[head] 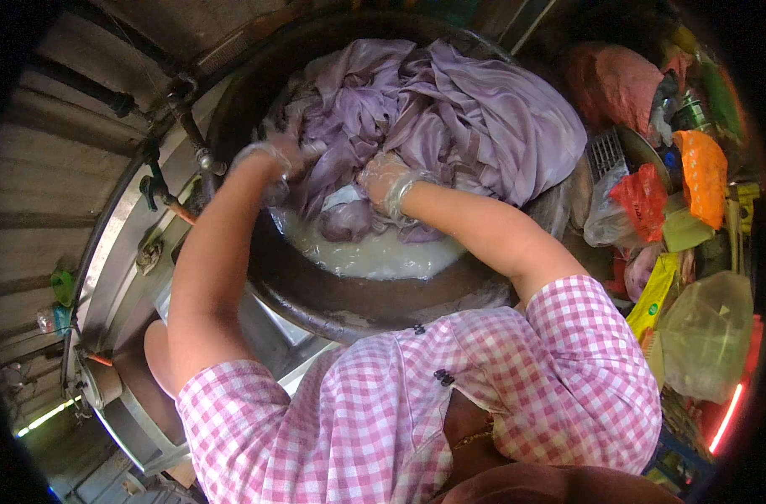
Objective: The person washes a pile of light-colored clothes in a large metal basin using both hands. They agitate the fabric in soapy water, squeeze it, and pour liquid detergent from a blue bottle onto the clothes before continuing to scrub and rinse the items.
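A large pale purple cloth [490,120] lies bunched in a dark round basin [383,299]. Its lower folds sit in cloudy, whitish water [383,258]. My right hand [383,179], in a clear plastic glove, grips folds near the middle of the cloth, its fingertips partly hidden among them. At the cloth's left side, my left hand [288,157] wears a similar glove and touches the fabric; motion blur obscures its fingers. A small whitish patch [342,198] shows on the wet cloth below my hands.
Left of the basin, a pipe with a metal tap [210,162] runs beside a metal ledge [115,264]. Crowded at the right are a red plastic bag [641,198], an orange packet [702,179], a yellow packet [654,299] and a translucent plastic container [707,337]. A corrugated wall [55,201] stands at far left.
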Available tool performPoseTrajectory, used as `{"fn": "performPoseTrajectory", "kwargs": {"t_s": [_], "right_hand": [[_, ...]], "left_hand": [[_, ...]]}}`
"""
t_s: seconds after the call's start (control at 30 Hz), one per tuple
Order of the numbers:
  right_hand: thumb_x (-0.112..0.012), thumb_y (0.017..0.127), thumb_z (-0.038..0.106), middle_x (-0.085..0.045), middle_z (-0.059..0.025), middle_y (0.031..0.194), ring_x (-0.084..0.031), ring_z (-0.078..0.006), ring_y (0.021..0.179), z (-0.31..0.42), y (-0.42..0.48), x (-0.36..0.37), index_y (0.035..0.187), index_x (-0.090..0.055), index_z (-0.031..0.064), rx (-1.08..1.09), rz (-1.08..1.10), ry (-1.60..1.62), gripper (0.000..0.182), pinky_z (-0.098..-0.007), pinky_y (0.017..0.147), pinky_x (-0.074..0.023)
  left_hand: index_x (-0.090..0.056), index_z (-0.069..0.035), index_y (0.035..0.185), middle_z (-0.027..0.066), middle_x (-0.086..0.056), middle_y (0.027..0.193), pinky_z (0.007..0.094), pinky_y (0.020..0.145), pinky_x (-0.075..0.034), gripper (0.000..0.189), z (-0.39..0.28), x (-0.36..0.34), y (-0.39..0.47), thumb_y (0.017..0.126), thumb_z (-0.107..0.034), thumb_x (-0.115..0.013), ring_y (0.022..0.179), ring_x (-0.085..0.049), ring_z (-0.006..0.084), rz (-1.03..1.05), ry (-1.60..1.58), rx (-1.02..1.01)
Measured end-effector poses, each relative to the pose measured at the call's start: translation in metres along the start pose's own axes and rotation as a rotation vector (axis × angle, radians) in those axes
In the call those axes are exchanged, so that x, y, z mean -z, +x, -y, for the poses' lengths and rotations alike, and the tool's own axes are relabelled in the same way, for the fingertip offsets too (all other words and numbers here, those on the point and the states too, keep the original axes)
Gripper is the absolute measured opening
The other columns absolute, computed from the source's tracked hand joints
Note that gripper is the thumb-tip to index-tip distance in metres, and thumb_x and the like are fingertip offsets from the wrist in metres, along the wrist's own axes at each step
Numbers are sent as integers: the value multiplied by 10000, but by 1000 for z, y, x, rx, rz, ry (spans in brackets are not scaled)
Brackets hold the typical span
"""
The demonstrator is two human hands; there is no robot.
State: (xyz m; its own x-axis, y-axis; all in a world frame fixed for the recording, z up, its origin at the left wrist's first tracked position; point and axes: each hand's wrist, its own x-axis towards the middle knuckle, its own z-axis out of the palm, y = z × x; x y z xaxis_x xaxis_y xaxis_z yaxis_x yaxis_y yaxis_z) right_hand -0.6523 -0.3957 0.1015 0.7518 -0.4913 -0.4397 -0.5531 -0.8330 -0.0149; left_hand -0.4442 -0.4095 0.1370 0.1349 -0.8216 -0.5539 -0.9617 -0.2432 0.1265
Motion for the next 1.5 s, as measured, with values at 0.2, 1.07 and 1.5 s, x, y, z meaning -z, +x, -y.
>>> {"fn": "performPoseTrajectory", "kwargs": {"t_s": [0.2,1.07,1.5], "right_hand": [[-654,731,326,-626,-188,1030,-564,-329,1033,10,-26,33,998,-650,3,213,189,-121,419,-411,876,-438],[-669,700,466,-575,-232,1114,-529,-332,1084,0,91,34,1109,-577,-31,244,62,73,651,-409,947,-398],[-601,748,565,-286,-161,1426,-244,-329,1335,-116,-169,88,1441,-207,220,-362,-645,-343,869,-526,1080,-173]], "left_hand": [[82,-194,1447,274,75,1466,502,1086,-192,1102,-40,-62,-27,697,-744,-508,1344,-112,456,137,148,134],[-631,-22,1023,247,-611,999,438,824,-462,395,-48,-33,-120,819,-352,-560,920,-601,366,144,-202,-500],[29,-252,1456,168,87,1503,526,1081,-193,1028,-57,-30,-44,729,-468,-664,1345,-108,471,218,198,-64]]}}
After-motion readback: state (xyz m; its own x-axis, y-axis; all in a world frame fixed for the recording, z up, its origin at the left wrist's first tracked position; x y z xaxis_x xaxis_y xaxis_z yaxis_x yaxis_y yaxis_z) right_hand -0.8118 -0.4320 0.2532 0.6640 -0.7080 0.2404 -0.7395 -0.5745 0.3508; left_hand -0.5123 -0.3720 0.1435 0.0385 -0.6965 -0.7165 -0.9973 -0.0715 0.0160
